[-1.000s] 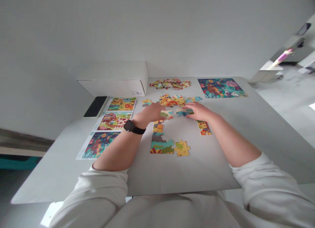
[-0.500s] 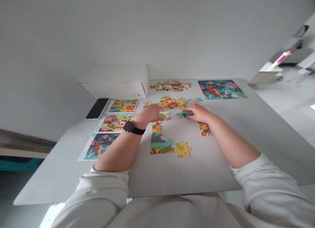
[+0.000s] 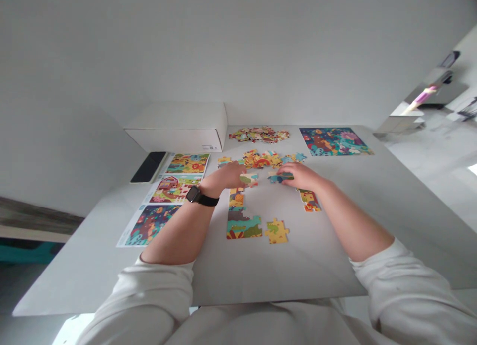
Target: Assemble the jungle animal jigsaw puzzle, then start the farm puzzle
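My left hand (image 3: 234, 175), a black watch on its wrist, has its fingers curled at the left end of a pale green and cream puzzle piece (image 3: 249, 179). Opposite it, my right hand (image 3: 296, 173) pinches a blue puzzle piece (image 3: 275, 178) from its right side. A gap separates the two pieces. Below the left hand, joined puzzle pieces (image 3: 244, 227) form an L-shaped corner with a crocodile. Beside them lies a loose yellow piece (image 3: 277, 231). Under the right forearm, a short joined strip (image 3: 309, 200) shows in part. Several loose pieces (image 3: 262, 159) lie just beyond both hands.
Farther back is a heap of puzzle pieces (image 3: 259, 134), with a finished dark-blue puzzle (image 3: 335, 141) to its right. A white box (image 3: 175, 129) stands at the back left. A black phone (image 3: 148, 167) and a picture sheet (image 3: 175, 188) lie on the left of the table (image 3: 283, 280).
The whole view has shifted slightly, so the table sits a little lower in the picture. Both hands stay at the same pieces, with hardly any movement.
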A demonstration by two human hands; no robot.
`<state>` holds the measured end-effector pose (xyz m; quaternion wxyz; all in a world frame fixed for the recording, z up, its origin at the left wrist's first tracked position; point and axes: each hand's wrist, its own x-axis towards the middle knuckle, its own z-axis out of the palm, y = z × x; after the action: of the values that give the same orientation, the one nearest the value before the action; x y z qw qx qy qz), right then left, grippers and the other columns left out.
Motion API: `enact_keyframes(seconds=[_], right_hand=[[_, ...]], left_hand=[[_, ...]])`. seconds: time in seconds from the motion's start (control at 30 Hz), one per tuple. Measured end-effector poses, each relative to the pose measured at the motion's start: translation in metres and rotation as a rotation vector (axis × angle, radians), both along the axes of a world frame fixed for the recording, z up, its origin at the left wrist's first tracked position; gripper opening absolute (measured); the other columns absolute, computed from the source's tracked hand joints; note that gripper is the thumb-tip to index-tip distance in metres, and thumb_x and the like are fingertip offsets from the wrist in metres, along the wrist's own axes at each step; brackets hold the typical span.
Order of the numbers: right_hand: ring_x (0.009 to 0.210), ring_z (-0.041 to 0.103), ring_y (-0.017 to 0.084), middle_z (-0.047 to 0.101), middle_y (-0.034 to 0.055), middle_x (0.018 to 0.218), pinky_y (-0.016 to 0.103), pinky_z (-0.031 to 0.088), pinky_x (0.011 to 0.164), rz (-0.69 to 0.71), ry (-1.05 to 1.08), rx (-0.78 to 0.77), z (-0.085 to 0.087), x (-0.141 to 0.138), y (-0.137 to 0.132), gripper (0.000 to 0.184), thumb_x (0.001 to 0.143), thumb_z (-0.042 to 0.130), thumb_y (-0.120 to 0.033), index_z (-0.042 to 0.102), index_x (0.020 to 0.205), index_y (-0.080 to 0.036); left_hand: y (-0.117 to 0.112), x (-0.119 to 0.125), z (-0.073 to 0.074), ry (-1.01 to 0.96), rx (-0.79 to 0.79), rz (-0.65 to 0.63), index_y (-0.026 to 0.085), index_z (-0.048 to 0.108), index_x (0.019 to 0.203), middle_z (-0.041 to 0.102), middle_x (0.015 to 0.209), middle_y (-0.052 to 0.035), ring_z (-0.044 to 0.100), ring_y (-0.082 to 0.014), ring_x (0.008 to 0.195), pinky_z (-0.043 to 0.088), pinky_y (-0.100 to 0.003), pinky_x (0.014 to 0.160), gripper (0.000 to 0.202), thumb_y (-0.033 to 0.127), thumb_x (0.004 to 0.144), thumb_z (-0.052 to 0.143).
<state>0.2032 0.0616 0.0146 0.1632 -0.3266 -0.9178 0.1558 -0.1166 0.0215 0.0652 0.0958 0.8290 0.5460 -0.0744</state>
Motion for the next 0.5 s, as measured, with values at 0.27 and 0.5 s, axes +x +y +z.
enact_keyframes(seconds=[0.27, 0.5], right_hand=[[0.114, 0.072, 0.027, 0.078, 0.0108, 0.12, 0.043, 0.054, 0.104, -0.097, 0.046, -0.011, 0.011, 0.004, -0.002, 0.027, 0.088, 0.077, -0.026, 0.08, 0.115, -0.023], [0.104, 0.076, 0.024, 0.081, 0.0088, 0.116, 0.037, 0.057, 0.096, -0.478, 0.084, -0.055, 0.027, 0.002, 0.025, 0.024, 0.094, 0.071, -0.029, 0.08, 0.115, -0.023]], left_hand=[[0.01, -0.02, 0.002, -0.198, 0.065, 0.041, 0.02, 0.073, 0.121, 0.076, 0.119, -0.0104, 0.072, -0.0258, 0.105, 0.054, -0.032, 0.091, 0.039, 0.04, 0.087, 0.067], [0.019, -0.039, 0.008, -0.425, 0.285, 0.247, 0.023, 0.072, 0.117, 0.08, 0.099, -0.0062, 0.073, -0.0218, 0.087, 0.053, -0.033, 0.08, 0.029, 0.035, 0.093, 0.061]])
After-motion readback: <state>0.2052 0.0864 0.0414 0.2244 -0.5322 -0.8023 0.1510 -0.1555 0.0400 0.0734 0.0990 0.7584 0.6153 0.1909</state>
